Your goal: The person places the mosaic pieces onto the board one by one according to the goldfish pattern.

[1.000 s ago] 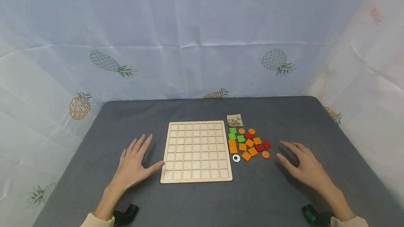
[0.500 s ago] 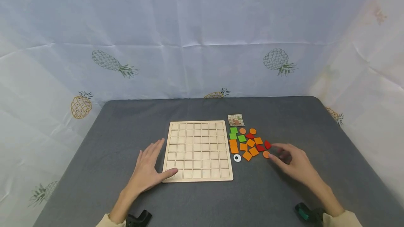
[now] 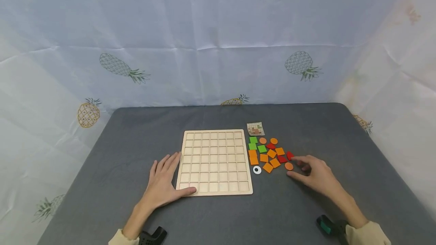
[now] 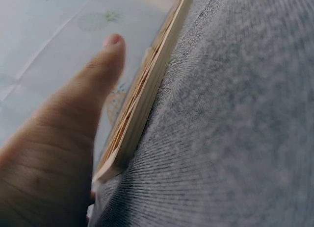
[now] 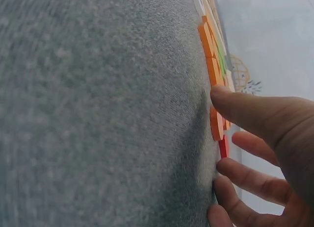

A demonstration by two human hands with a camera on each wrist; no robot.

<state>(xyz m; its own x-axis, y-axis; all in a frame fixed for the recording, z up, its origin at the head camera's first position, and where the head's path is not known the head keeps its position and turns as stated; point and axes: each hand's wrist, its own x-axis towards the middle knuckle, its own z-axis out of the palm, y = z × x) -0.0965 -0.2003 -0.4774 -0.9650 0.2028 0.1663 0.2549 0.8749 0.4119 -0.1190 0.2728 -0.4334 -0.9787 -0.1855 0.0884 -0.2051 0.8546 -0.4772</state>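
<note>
In the head view, my left hand (image 3: 161, 185) lies at the near left corner of a wooden grid board (image 3: 214, 162), its fingers straight along the left edge and thumb over the near rim. The left wrist view shows that thumb (image 4: 100, 75) raised beside the board's side (image 4: 144, 94). My right hand (image 3: 316, 175) holds nothing. Its index finger reaches a red piece (image 3: 290, 155), while the thumb is close to an orange disc (image 3: 288, 166). From the right wrist, the thumb (image 5: 250, 109) appears in front of the orange disc (image 5: 216, 125); whether it touches is unclear.
Between board and right hand lie several orange squares (image 3: 254, 160), green squares (image 3: 262, 149), red pieces (image 3: 282, 159) and more discs (image 3: 274, 141). A white ring (image 3: 260, 170) sits near the board's right edge. Behind them is a small patterned card (image 3: 255, 129). A pineapple-print cloth (image 3: 218, 75) hangs behind the grey table (image 3: 218, 218).
My left hand has moved right onto the board's near left corner. The right hand has come left to the loose pieces, its fingers curving more. The pieces keep their places.
</note>
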